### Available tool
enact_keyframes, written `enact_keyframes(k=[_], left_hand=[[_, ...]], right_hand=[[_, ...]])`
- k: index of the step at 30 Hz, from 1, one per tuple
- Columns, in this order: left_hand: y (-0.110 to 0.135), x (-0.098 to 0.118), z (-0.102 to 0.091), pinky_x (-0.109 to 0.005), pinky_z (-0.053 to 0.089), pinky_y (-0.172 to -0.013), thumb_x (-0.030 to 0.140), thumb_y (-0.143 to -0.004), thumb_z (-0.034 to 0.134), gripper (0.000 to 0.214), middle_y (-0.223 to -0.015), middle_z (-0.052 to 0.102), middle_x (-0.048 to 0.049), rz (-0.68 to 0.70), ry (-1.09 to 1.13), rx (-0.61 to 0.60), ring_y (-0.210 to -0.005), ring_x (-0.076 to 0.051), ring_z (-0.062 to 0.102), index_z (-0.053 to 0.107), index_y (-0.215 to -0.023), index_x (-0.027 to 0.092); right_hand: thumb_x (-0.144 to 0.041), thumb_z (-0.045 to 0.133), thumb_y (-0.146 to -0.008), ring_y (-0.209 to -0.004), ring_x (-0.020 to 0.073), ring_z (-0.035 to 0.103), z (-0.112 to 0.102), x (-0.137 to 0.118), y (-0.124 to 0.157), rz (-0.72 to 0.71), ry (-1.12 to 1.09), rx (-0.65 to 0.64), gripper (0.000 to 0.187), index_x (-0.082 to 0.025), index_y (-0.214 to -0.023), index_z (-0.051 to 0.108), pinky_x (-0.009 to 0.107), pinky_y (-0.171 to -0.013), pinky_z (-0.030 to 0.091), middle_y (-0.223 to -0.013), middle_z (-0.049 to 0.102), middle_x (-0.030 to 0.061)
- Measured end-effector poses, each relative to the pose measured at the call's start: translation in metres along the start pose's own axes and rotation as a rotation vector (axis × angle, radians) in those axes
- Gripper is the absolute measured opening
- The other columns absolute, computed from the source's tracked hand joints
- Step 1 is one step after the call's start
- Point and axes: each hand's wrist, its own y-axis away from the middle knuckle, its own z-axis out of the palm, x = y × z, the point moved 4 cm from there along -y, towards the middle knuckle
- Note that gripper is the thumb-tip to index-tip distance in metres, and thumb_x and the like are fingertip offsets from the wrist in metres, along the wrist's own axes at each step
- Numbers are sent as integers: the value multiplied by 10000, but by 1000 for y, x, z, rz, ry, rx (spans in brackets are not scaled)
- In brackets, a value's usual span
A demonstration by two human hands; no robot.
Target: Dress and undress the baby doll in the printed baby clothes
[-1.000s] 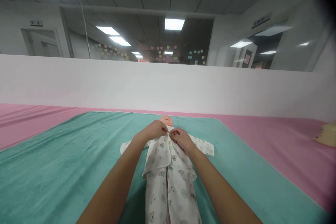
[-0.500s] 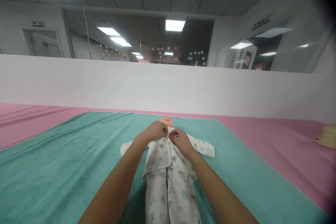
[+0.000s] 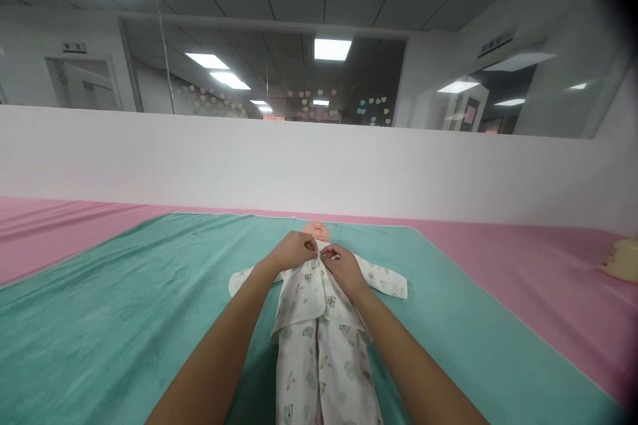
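A baby doll (image 3: 317,231) lies on its back with its head toward the wall. It wears a white printed jacket (image 3: 304,292) with the sleeves spread out to both sides, and matching trousers (image 3: 299,372). At the upper chest, my left hand (image 3: 295,250) pinches the edge of the jacket front near the collar. Facing it, my right hand (image 3: 343,265) pinches the other front edge, its fingertips almost meeting those of the left. Whatever small fastening lies between the fingertips is too small to make out.
Under the doll is a green sheet (image 3: 149,292), spread over a pink cover (image 3: 528,272). A yellowish object (image 3: 621,260) stands at the far right edge. Behind runs a low white wall (image 3: 319,166) with a glass or mirror panel (image 3: 279,80) above.
My left fingertips have shifted very slightly at the collar. Both hands stay on the jacket front, and the doll lies as before.
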Motion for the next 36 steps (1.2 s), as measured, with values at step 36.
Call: enact_keyframes(k=[36], left_hand=[[2, -11, -4, -232, 382, -588, 332, -712, 492, 193, -750, 625, -12, -15, 97, -90, -703, -156, 549, 610, -738, 181]], right_hand=[[-201, 453, -687, -655, 137, 469, -2, -9, 12, -72, 28, 67, 118, -209, -682, 571, 252, -643, 357, -723, 537, -8]])
